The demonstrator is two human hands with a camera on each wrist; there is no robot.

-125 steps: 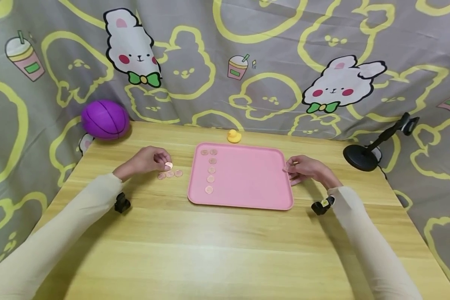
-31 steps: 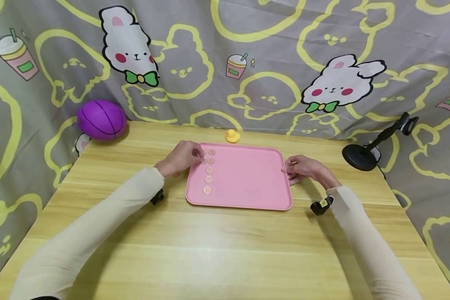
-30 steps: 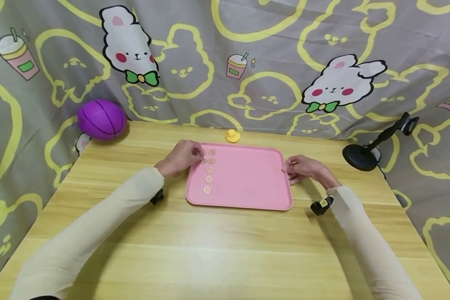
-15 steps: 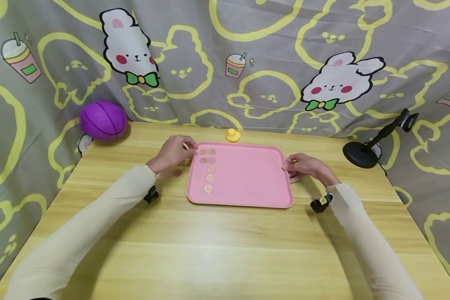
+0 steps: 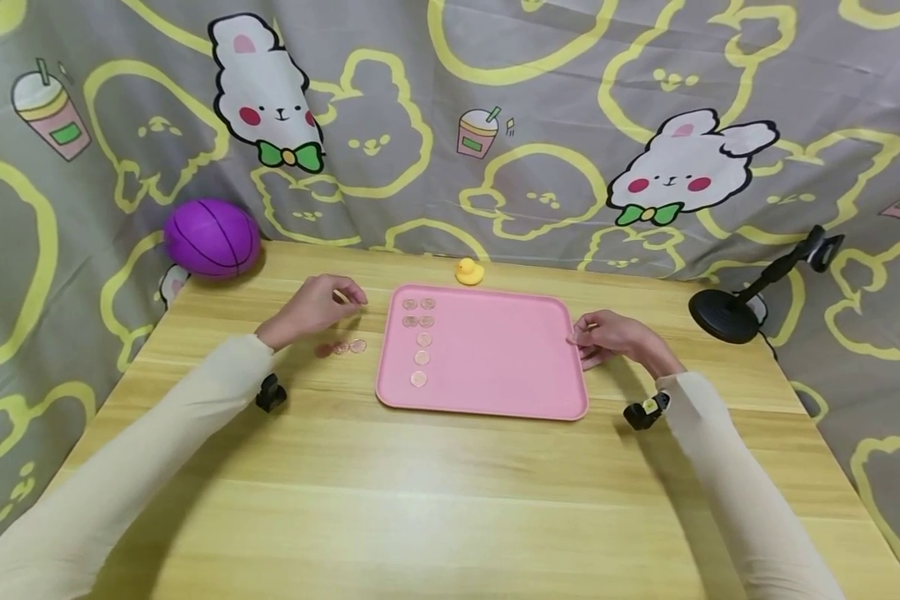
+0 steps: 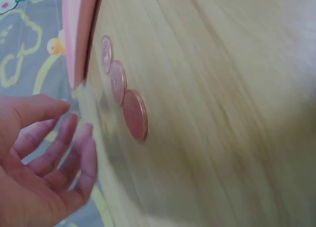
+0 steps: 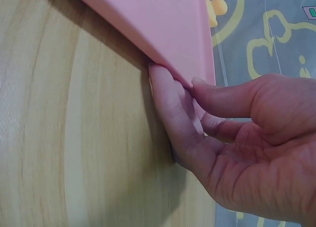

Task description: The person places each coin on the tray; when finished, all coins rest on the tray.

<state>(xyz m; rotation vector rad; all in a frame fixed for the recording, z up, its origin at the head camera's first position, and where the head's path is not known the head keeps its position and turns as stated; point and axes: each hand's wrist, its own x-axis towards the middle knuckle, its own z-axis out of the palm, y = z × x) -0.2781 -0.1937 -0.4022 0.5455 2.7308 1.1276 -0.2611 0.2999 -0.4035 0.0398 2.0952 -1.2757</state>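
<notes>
Six coins (image 5: 420, 337) lie on the tray's (image 5: 495, 392) left part; three coins (image 5: 341, 347) sit left of it on the table (image 5: 435, 500).

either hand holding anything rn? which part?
Right hand pinches the tray at its right edge, thumb on top. Left hand holds nothing; it hovers by the three coins on the table.

Left hand (image 5: 311, 305) raised, fingers (image 6: 74, 153) loosely spread; right hand (image 5: 617, 337) low, fingers (image 7: 170, 108) pinching
</notes>
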